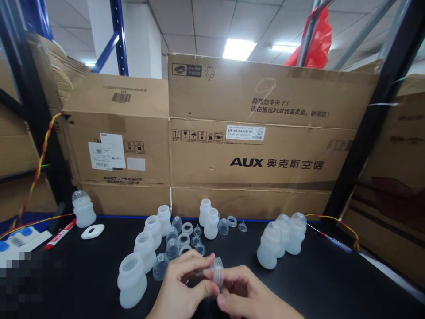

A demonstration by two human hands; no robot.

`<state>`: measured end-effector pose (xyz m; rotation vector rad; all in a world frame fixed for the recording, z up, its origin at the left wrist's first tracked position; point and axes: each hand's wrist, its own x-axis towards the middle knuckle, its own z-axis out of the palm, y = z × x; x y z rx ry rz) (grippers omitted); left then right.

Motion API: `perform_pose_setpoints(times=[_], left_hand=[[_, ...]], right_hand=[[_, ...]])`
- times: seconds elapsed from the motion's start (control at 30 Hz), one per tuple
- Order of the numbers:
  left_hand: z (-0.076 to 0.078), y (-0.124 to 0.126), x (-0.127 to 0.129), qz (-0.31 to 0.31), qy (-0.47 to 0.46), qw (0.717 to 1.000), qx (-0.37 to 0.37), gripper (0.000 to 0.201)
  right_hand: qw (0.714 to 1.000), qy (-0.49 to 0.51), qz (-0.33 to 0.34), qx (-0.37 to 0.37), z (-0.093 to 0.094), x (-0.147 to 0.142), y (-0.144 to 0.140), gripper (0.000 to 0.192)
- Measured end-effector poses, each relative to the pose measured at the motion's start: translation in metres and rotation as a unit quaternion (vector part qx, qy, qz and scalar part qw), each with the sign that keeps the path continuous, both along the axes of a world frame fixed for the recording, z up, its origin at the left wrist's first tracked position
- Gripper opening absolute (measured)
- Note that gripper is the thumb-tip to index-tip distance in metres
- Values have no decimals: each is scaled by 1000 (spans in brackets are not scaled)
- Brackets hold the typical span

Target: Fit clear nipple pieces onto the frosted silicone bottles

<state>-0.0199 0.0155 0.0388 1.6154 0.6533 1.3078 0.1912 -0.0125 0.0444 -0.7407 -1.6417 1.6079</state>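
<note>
far left: red marker [59,234] and a white oval gadget [92,231] lie on the black desk [332,279]; one capped bottle [83,209] stands alone behind them.
left of centre: row of four open bottles [132,281], no collars, running diagonally back from the near edge. Clear domed caps [160,266] and loose rings [187,228] are scattered just beside them.
centre back: two more open bottles [208,219] close to the cardboard boxes [259,150], a ring and a nipple [242,227] next to them.
left hand [177,288]: closed, thumb and fingers pinching the near side of a clear threaded collar ring [218,271].
right hand [245,294]: closed as well, fingertips on the other side of the same ring (both hands share the grip).
ring position: held on edge just above the desk, between the two hands, in front of the open-bottle row; touching no bottle.
right of centre: cluster of three capped bottles [282,241], standing together, well apart from the open ones.
step in hand: looks like collar prep, ring being turned or seated with something inside it (cannot tell if a nipple is already in it, too small and see-through).
next move calls for: my read, one hand frees up to grab the nearest open bottle; ring must meet the neck square so the thread catches. Soft silicone body, so hold it low and light or it squashes.
</note>
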Motion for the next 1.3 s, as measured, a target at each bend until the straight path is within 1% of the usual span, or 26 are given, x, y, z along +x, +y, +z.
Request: perform_pose_setpoints(times=[0.07,0.13,0.2,0.23,0.3,0.37,0.43,0.5,0.57,0.63,0.67,0.77,0.8,0.87,0.9,0.97,1.03,1.1,1.17,1.2,1.23,1.3], left_hand=[[0,-1,1,8,-21,1000,-6,39],[3,-2,3,13,-42,999,-15,40],[6,-3,4,12,-58,998,-23,40],[9,-3,3,13,-67,997,-25,39],[14,-4,3,18,-71,997,-31,38],[18,-4,2,26,-54,998,-32,39],[19,-3,1,22,-25,999,-28,40],[14,-2,0,8,2,1000,-17,40],[5,0,-1,-13,37,999,4,40],[-2,1,-1,-22,59,998,23,37],[-4,2,-2,-26,67,997,20,35],[-1,1,-3,-20,64,998,-17,26],[2,1,-3,-7,65,998,-21,22],[8,1,-4,34,60,998,-8,18],[11,2,-4,52,59,997,-3,18],[13,4,-5,65,59,996,-9,21],[12,5,-6,63,51,996,-26,27],[12,5,-5,63,52,996,-36,33],[14,3,-3,74,57,995,-39,38],[15,1,-1,86,57,994,-39,41],[17,-1,0,103,52,993,-35,44],[18,-2,2,141,25,989,-19,52]], right_hand=[[999,37,17,-30,-6,-2,1,54],[996,68,23,-49,-12,-4,2,68],[996,76,31,-43,-17,-6,2,81],[996,72,33,-39,-18,-6,2,83],[997,60,23,-42,-17,-7,2,79],[997,50,-9,-53,-13,-8,2,69],[997,39,-42,-43,-8,-10,3,63],[997,32,-72,-14,-4,-12,5,58],[993,30,-116,0,-1,-13,7,55],[988,38,-151,-10,3,-13,7,51],[987,43,-156,-20,4,-13,7,50],[986,39,-155,-37,6,-14,8,52],[985,28,-164,-36,5,-14,9,55],[979,-1,-202,-25,1,-15,14,61],[973,-15,-230,-12,-2,-15,18,63],[952,-41,-300,35,-8,-15,30,62],[922,-78,-367,97,-10,-14,45,57],[891,-120,-414,145,-8,-15,61,60],[865,-164,-442,172,-3,-19,76,65],[854,-184,-451,182,-1,-22,83,64],[844,-203,-458,191,1,-26,89,60],[830,-236,-459,211,1,-32,96,44]])
